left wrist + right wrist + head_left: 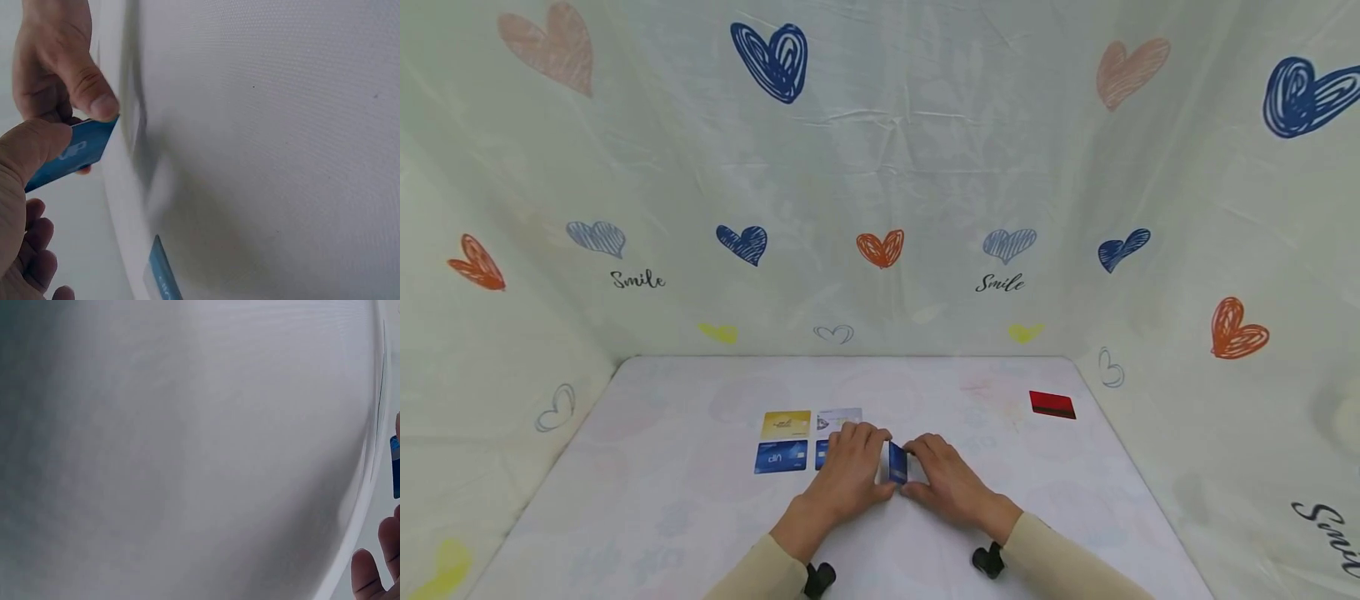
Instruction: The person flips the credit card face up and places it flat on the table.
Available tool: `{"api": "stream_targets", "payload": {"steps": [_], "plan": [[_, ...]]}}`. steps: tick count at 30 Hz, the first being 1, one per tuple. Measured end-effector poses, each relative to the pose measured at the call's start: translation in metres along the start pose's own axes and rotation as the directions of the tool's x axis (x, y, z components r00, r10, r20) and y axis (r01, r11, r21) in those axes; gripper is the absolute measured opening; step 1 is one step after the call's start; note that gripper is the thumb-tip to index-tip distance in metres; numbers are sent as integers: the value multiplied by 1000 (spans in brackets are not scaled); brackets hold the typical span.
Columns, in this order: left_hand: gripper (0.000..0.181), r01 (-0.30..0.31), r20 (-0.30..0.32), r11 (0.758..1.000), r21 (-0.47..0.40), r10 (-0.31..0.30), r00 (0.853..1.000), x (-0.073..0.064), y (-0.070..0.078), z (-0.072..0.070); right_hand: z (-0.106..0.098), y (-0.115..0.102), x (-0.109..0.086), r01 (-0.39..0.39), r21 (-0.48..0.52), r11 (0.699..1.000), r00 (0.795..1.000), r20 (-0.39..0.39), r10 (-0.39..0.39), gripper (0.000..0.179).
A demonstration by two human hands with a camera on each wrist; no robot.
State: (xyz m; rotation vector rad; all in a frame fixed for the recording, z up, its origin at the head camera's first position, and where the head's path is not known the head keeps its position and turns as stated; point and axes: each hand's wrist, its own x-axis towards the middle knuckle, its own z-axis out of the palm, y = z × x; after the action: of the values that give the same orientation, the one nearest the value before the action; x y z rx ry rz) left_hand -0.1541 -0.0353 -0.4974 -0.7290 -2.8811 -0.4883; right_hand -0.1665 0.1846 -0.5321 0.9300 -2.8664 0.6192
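Between my two hands a blue card point(898, 463) stands tilted on edge above the table. The left hand point(850, 471) pinches it at one end, its thumb lying on the printed face in the left wrist view. My right hand point(947, 485) pinches the other end, thumb at the corner and a fingertip showing behind the card point(78, 149). Just beyond the left hand lie a gold card point(786, 425), a blue card with white letters point(780, 457), a silver-white card point(840, 417) and another blue card point(821, 455), partly hidden by that hand.
A red card with a dark stripe point(1052, 405) lies alone at the back right of the white table point(685, 492). Behind and beside the table hangs a pale curtain point(880, 183) printed with hearts. A small black wrist device point(988, 560) sits by the right sleeve.
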Motion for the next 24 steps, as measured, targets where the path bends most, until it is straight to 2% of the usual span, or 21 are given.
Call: {"api": "stream_targets", "payload": {"steps": [7, 12, 20, 24], "plan": [[70, -1, 15, 998, -64, 2, 1000, 2, -6, 6, -1, -3, 3, 46, 136, 990, 998, -40, -41, 49], [64, -12, 19, 995, -102, 14, 1000, 4, -9, 9, -2, -5, 4, 28, 192, 981, 999, -35, -21, 48], [62, -17, 22, 992, -128, 20, 1000, 4, -10, 9, -3, -6, 5, 30, 181, 983, 999, -45, -22, 50], [64, 15, 29, 993, -120, -11, 1000, 3, -9, 10, -6, -7, 4, 12, 144, 990, 999, -41, -6, 56]]}}
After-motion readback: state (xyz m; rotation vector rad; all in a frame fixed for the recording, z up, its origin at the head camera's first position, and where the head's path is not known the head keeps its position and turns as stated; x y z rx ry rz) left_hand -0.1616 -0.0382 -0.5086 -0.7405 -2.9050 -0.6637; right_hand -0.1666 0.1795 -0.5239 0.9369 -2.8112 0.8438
